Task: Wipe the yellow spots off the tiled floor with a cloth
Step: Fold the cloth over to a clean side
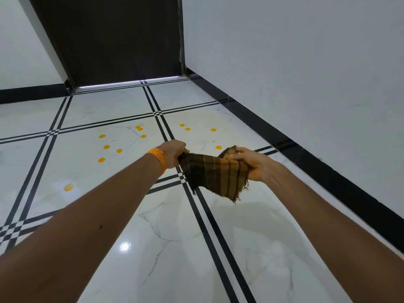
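A brown checked cloth (pixel 215 173) with frayed edges hangs stretched between both hands above the floor. My left hand (pixel 175 153), with an orange thread band at the wrist, grips its left corner. My right hand (pixel 253 164) grips the right corner. Several yellow spots (pixel 106 147) lie on the white marble tile floor (pixel 175 248) beyond my left hand. More yellow spots (pixel 213 129) dot the tile further right, one (pixel 218 147) just behind the cloth. A lone yellow spot (pixel 68 188) sits nearer, left of my left forearm.
Black double lines (pixel 209 237) cross the glossy floor in a grid. A dark door (pixel 118 40) stands shut at the far end. A white wall (pixel 306 73) with a black skirting (pixel 328 167) runs along the right. A faint yellowish smear (pixel 203 119) shows on the far right tile.
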A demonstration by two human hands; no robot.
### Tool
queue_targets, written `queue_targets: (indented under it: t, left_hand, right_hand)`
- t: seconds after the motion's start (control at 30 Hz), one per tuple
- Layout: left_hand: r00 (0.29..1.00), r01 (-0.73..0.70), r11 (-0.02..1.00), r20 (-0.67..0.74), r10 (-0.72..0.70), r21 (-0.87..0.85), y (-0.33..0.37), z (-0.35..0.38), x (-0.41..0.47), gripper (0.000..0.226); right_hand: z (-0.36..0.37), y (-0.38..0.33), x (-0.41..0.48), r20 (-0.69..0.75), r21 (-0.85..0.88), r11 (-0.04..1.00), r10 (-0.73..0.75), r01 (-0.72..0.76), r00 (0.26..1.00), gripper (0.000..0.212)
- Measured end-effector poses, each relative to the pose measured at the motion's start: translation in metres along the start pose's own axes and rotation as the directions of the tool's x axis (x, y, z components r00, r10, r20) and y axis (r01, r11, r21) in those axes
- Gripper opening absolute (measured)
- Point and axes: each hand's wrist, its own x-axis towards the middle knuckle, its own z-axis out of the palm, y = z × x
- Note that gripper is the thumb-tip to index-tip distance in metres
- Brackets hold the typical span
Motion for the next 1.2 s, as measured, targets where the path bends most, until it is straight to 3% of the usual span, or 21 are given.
queue_targets:
  t: [0.1, 0.17, 0.23, 0.4, 0.47, 0.6, 0.73, 0.83, 0.97, 1.03, 1.1, 1.17, 1.2]
  left_hand:
    - [1.000, 0.009, 0.993, -0.001, -0.009, -0.121, 0.006, -0.001, -0.010, 0.046]
    - [0.996, -0.085, 0.971, -0.037, 0.079, -0.223, 0.013, -0.001, -0.012, 0.040]
    - [0.983, -0.180, 0.946, -0.068, 0.168, -0.269, 0.016, 0.000, -0.014, 0.032]
    - [0.965, -0.262, 0.906, -0.060, 0.257, -0.331, 0.013, 0.006, -0.018, 0.027]
    - [0.966, -0.255, 0.914, -0.036, 0.257, -0.315, 0.009, 0.006, -0.015, 0.025]
    - [0.932, -0.360, 0.932, -0.061, 0.357, -0.042, 0.007, 0.000, -0.004, 0.022]
    - [0.880, -0.439, 0.874, -0.097, 0.465, 0.206, 0.007, -0.002, -0.003, 0.031]
    - [0.829, -0.479, 0.775, -0.077, 0.554, 0.411, 0.007, 0.000, -0.007, 0.034]
    - [0.759, -0.463, 0.561, -0.020, 0.650, 0.686, 0.007, 0.007, -0.005, 0.026]
    - [0.727, -0.457, 0.469, 0.014, 0.686, 0.756, 0.006, 0.010, -0.002, 0.018]
    - [0.718, -0.458, 0.442, 0.028, 0.696, 0.771, 0.005, 0.013, 0.000, 0.013]
    - [0.727, -0.455, 0.465, 0.015, 0.686, 0.759, 0.005, 0.011, 0.003, 0.011]
    - [0.752, -0.474, 0.542, -0.001, 0.659, 0.693, 0.006, 0.010, 0.002, 0.010]
  right_hand:
    - [-0.003, -0.006, 0.005, -0.051, 0.124, 0.980, -0.148, 0.153, 0.988, 0.050]
    - [-0.008, -0.009, 0.005, -0.061, 0.158, 0.959, -0.229, 0.236, 0.972, 0.062]
    - [-0.013, -0.013, 0.002, -0.046, 0.153, 0.954, -0.254, 0.258, 0.966, 0.059]
    - [-0.016, -0.010, -0.002, -0.023, 0.088, 0.996, 0.009, -0.007, 1.000, 0.039]
    - [-0.017, -0.008, -0.002, -0.044, 0.096, 0.995, 0.015, -0.010, 0.999, 0.033]
    - [-0.022, -0.015, -0.008, -0.131, 0.065, 0.976, -0.199, 0.209, 0.971, 0.028]
    - [-0.027, -0.017, -0.014, -0.092, -0.070, 0.920, -0.391, 0.386, 0.916, 0.038]
    - [-0.028, -0.016, -0.012, -0.137, -0.231, 0.869, -0.474, 0.437, 0.870, 0.035]
    - [-0.036, -0.010, -0.001, -0.225, -0.510, 0.745, -0.598, 0.430, 0.769, 0.029]
    - [-0.035, -0.008, 0.001, -0.212, -0.646, 0.636, -0.681, 0.423, 0.701, 0.022]
    - [-0.032, -0.007, 0.000, -0.158, -0.748, 0.516, -0.749, 0.417, 0.643, 0.014]
    - [-0.032, -0.011, -0.001, -0.110, -0.762, 0.487, -0.747, 0.426, 0.656, 0.015]
    - [-0.034, -0.014, -0.001, -0.098, -0.720, 0.539, -0.702, 0.436, 0.705, 0.016]
